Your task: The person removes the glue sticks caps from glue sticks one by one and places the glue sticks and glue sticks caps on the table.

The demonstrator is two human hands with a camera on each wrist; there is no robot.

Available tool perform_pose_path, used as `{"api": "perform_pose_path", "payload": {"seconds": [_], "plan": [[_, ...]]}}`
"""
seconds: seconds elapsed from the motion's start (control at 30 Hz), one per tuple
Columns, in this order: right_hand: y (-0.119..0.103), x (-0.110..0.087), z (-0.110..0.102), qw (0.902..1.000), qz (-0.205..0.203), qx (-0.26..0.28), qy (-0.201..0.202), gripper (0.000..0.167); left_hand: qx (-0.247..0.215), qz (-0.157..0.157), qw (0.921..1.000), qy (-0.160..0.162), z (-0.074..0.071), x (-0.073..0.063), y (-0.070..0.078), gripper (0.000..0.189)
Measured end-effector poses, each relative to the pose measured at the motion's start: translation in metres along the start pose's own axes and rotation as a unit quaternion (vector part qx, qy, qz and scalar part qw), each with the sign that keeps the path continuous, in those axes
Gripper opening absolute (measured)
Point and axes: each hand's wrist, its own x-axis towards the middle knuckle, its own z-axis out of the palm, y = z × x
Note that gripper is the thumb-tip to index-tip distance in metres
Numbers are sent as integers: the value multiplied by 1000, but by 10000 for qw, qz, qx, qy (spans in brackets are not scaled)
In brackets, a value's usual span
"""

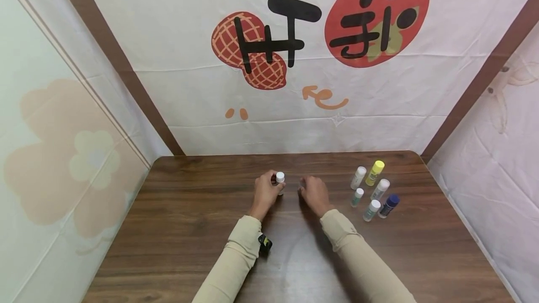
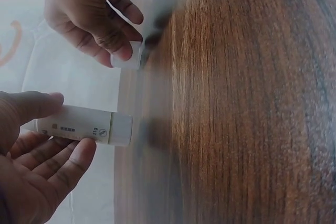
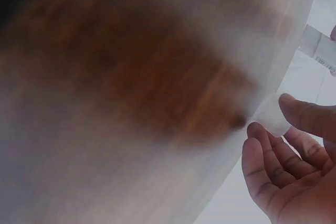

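My left hand (image 1: 264,194) grips a white glue stick (image 1: 280,179) upright at the middle of the table. The left wrist view shows thumb and fingers round the tube (image 2: 79,124), with small dark print and a pale base below them. To the right, my right hand (image 1: 315,194) pinches a small white cap (image 3: 271,115) between thumb and fingers. That ridged cap (image 2: 127,56) is apart from the tube, low over the tabletop. The tube's upper end is hidden by the left hand in the left wrist view.
On the right of the wooden table (image 1: 189,228) stand several other glue sticks: a yellow one (image 1: 375,173), a dark blue one (image 1: 388,205) and pale ones with white caps (image 1: 372,210). A printed white cloth (image 1: 189,83) hangs behind the table's far edge.
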Motion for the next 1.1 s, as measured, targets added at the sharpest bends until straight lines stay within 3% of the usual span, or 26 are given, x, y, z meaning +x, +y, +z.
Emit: {"api": "perform_pose_path", "payload": {"seconds": [0.2,0.53,0.77,1.1], "plan": [[-5,4,-4,9999,-120,-27,-34,5,-65,-120,9999,-73,0,2,1,22],[-8,9,-2,9999,-37,-55,-146,25,-145,-242,9995,-114,0,1,-2,21],[-10,14,-4,9984,438,-79,-352,30,-139,-193,9997,-91,2,1,-6,21],[-16,19,-4,9961,627,-326,-535,37,-167,-281,9994,-141,-4,3,-11,24]]}}
